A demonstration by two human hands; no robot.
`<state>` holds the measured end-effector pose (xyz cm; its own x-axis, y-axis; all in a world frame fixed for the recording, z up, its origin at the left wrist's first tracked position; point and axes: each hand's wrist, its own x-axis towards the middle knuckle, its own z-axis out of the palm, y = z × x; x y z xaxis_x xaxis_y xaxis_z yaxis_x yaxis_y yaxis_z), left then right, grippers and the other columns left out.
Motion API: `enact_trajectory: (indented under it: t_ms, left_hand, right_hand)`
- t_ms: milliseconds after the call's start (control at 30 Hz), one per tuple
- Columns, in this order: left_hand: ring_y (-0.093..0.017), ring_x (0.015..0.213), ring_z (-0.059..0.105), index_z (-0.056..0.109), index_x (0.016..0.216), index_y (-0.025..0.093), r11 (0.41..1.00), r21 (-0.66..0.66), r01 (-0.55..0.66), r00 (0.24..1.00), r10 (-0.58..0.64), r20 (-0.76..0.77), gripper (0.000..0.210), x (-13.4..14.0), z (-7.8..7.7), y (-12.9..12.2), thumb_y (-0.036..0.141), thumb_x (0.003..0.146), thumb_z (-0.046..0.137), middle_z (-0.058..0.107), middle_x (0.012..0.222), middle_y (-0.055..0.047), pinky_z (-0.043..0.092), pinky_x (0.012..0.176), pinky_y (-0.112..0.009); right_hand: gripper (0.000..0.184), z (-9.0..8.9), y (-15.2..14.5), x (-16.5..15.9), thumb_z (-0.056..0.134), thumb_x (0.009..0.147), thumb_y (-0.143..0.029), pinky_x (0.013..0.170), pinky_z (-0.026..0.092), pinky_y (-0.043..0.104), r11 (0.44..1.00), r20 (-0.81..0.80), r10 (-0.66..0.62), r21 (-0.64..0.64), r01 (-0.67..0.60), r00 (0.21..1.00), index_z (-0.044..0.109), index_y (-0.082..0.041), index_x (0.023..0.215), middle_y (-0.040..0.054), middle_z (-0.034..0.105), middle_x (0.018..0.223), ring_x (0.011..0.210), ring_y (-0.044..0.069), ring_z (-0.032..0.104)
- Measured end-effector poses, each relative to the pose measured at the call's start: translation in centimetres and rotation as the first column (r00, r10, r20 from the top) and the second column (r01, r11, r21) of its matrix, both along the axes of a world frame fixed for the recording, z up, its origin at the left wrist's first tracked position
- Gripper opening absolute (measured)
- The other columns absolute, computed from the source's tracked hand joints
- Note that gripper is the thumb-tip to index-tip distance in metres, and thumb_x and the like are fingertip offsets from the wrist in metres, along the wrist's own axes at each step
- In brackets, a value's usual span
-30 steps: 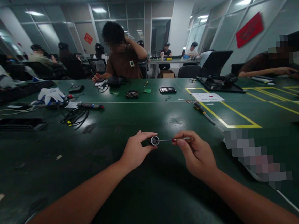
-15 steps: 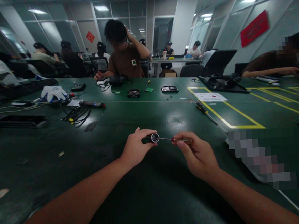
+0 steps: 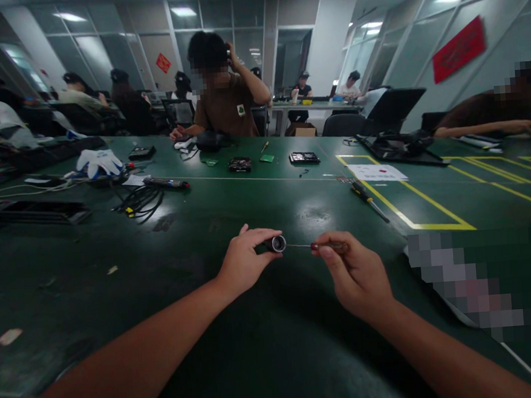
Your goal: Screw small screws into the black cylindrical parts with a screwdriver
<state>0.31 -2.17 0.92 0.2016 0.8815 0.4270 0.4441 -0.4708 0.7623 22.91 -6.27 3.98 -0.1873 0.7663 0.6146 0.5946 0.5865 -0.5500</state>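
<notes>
Between the thumb and fingers of my left hand (image 3: 245,261) is a small dark cylinder (image 3: 278,243) with a pale round rim, its open end turned toward the right. My right hand (image 3: 359,268) grips a thin screwdriver (image 3: 314,246) by its reddish-brown handle. The slim metal shaft points left, and its tip is close to the cylinder's rim; whether it touches I cannot tell. Both hands are above the green table (image 3: 240,352).
A larger black-and-yellow screwdriver (image 3: 369,201) lies ahead to the right, beside a printed sheet (image 3: 377,172). Cables (image 3: 142,198), white gloves (image 3: 98,164) and opened electronic parts (image 3: 304,158) lie farther off. A person (image 3: 227,104) sits opposite.
My right hand has drawn slightly to the right, bringing the screwdriver tip from inside the cylinder's open end out to its rim. The cylinder's open end has turned a little.
</notes>
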Motion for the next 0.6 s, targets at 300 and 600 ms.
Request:
enact_trajectory:
  t_ms: [300,600]
  left_hand:
    - [-0.026,0.119,0.071,0.076,0.115,0.029,1.0,0.007,-0.014,1.0,0.014,-0.008,0.04,0.0,-0.44,0.31,0.015,0.079,0.085,0.078,0.121,-0.004,0.019,0.126,-0.066]
    - [-0.026,0.117,0.071,0.076,0.114,0.029,0.999,0.023,-0.023,1.0,0.023,-0.011,0.039,-0.06,-0.31,0.2,0.015,0.079,0.085,0.079,0.119,-0.003,0.02,0.126,-0.066]
  right_hand:
    - [0.015,-0.4,0.07,0.02,0.054,0.104,-0.032,0.067,0.055,0.03,0.999,-0.036,0.045,-0.02,-0.046,0.998,0.065,-0.024,0.109,0.003,0.079,0.087,0.077,0.02,0.077]
    - [0.014,-0.17,0.05,0.05,0.054,0.103,-0.032,0.069,0.056,0.032,1.0,-0.014,0.021,-0.014,-0.021,1.0,0.064,-0.024,0.108,0.0039,0.079,0.086,0.077,0.021,0.078]
